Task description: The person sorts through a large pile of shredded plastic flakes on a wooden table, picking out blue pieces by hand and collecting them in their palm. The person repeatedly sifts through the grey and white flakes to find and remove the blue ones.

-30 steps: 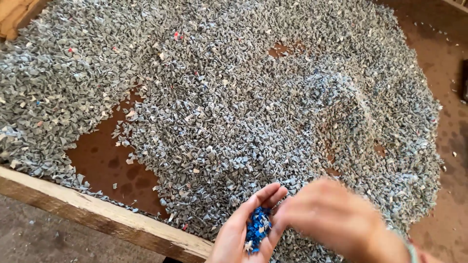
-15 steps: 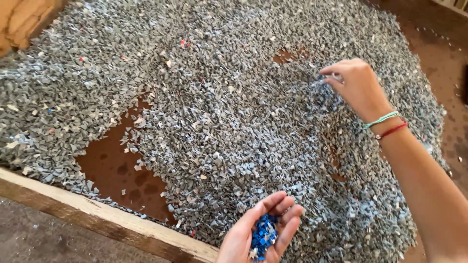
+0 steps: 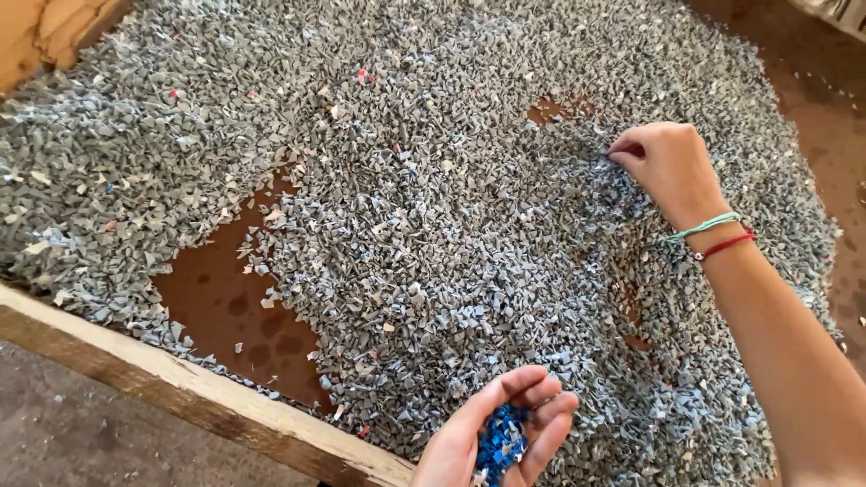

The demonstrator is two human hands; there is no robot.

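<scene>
A wide bed of small grey plastic flakes (image 3: 433, 225) covers a brown surface. My left hand (image 3: 501, 433) is cupped palm up near the bottom edge and holds a little pile of bright blue flakes (image 3: 499, 442). My right hand (image 3: 663, 162) reaches out over the flakes at the right, fingers pinched together and touching the grey layer. Two thin cord bracelets (image 3: 713, 234), one green and one red, circle that wrist. Whether a flake is between the pinched fingers cannot be seen.
A wooden beam (image 3: 180, 397) borders the bed along the near left side. A bare brown patch (image 3: 234, 307) shows through the flakes beside it. A few red flakes (image 3: 363, 76) and pale flakes lie scattered in the grey. Bare brown ground (image 3: 830, 108) lies at the right.
My right hand left the cupped left hand, reached out to the far right of the flake bed and now pinches there. The left hand stayed cupped with its blue flakes.
</scene>
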